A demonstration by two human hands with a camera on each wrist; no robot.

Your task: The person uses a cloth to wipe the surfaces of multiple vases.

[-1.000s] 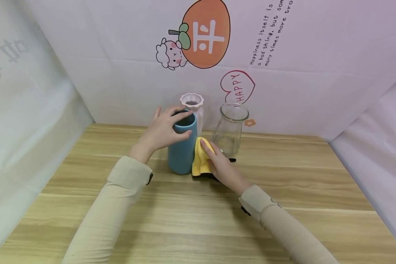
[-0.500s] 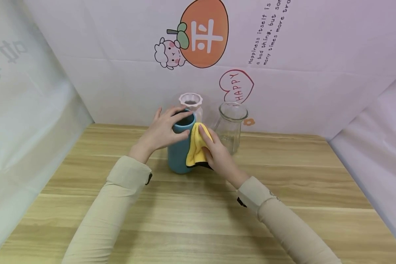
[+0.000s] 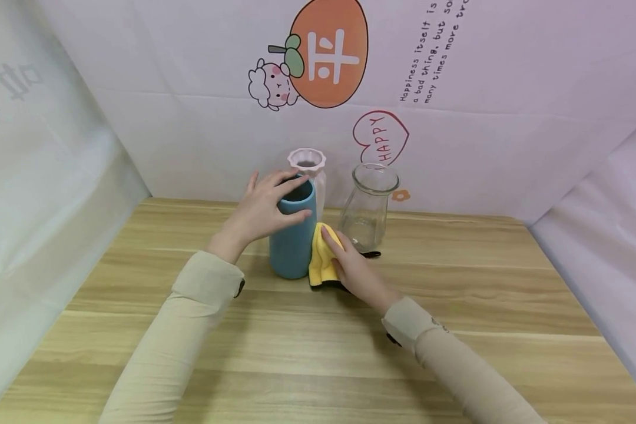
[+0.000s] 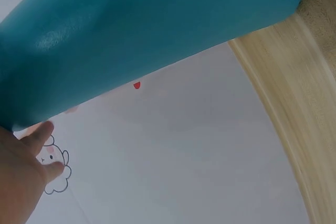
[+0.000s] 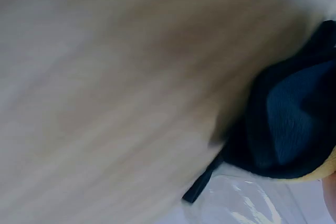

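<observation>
A tall blue cylindrical vase (image 3: 290,250) stands upright on the table. My left hand (image 3: 262,207) holds it at the top, fingers over the rim and thumb along its near right side. In the left wrist view the blue vase (image 4: 157,30) fills the upper part, with fingers (image 4: 39,139) at its mouth end. A yellow cloth (image 3: 322,262) with a dark edging is gripped in my right hand (image 3: 360,274), against the vase's lower right side. The right wrist view shows the cloth's dark blue underside (image 5: 299,114) and black loop (image 5: 202,182).
Behind the blue vase stands a pale pink vase (image 3: 307,162) with a scalloped rim, partly hidden. A clear glass vase (image 3: 365,218) is just beyond the right hand. The wooden table (image 3: 297,365) meets a printed white backdrop (image 3: 201,141) behind them.
The right hand with the cloth rose along the vase's side half a second ago and is now low again, near its earlier place. Left hand and vase stay still.
</observation>
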